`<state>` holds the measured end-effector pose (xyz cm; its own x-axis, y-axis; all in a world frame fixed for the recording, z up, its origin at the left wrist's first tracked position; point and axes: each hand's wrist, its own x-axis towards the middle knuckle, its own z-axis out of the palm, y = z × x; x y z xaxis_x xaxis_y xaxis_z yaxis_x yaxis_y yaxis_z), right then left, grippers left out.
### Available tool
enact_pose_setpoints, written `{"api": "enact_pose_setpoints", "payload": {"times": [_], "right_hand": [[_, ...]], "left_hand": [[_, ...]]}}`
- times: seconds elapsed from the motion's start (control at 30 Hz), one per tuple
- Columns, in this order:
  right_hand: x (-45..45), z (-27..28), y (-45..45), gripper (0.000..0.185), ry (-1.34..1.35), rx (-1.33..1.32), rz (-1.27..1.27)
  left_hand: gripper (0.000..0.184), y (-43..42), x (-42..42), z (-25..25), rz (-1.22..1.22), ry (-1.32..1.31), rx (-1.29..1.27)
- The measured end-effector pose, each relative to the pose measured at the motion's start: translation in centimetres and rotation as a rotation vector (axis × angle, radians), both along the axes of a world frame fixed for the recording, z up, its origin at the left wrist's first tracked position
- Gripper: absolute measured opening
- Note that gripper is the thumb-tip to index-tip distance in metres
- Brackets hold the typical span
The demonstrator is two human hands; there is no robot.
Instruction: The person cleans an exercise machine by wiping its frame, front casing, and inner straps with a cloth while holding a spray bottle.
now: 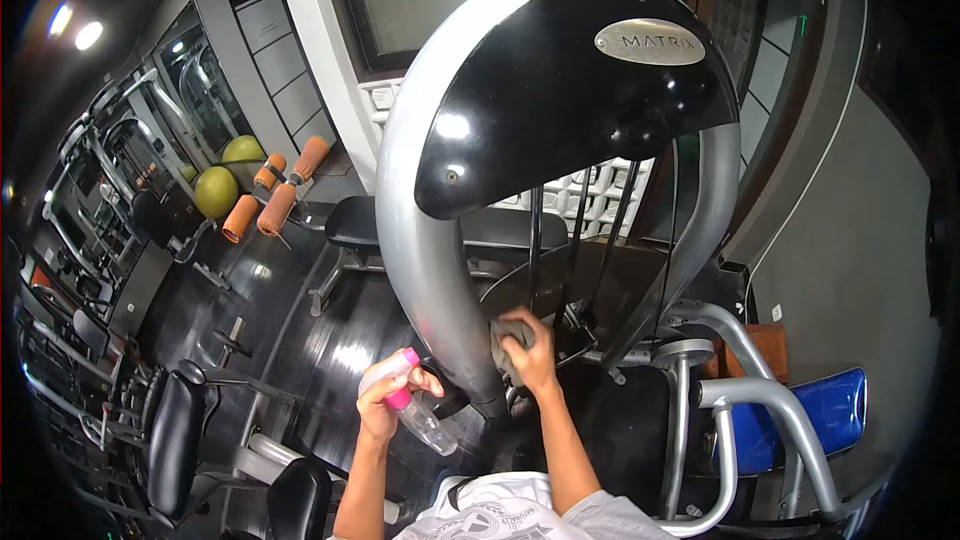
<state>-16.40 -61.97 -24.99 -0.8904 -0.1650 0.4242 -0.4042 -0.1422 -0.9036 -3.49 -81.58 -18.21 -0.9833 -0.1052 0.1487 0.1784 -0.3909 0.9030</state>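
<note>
My left hand (385, 395) is closed round the neck of a clear spray bottle (428, 427) with a pink and white spray head. The bottle tilts, its base pointing down and to the right. In my right hand (532, 352) is a crumpled grey cloth (508, 342), pressed against the lower part of a curved silver frame (425, 270). That frame belongs to a tall weight machine with a glossy black cover (570, 90) and a "MATRIX" badge (650, 42). My fingers partly hide the cloth.
Behind the machine stands a black padded bench (355, 223). Orange foam rollers (277, 210) and a green exercise ball (216, 192) are at the left. Silver bars (780, 410) and a blue pad (825, 420) stand at the right. A black seat pad (175, 445) is at the lower left.
</note>
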Motion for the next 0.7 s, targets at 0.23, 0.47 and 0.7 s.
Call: {"api": "enact_pose_setpoints", "payload": {"times": [0.23, 0.47, 0.7], "right_hand": [[0.1, 0.4, -0.4, 0.023, 0.038, 0.044, -0.036], [1.4, 12.4, -2.5, 0.021, 0.292, 0.142, -0.192], [3.9, 1.9, -1.5, 0.02, 0.289, 0.144, -0.377]], "left_hand": [[0.031, 0.1, -0.1, 0.9, -0.028, -0.045, -0.063], [0.029, -0.9, 0.0, 3.1, -0.149, 0.013, -0.174], [0.027, -2.7, -1.2, 3.7, -0.119, 0.034, -0.325]]}}
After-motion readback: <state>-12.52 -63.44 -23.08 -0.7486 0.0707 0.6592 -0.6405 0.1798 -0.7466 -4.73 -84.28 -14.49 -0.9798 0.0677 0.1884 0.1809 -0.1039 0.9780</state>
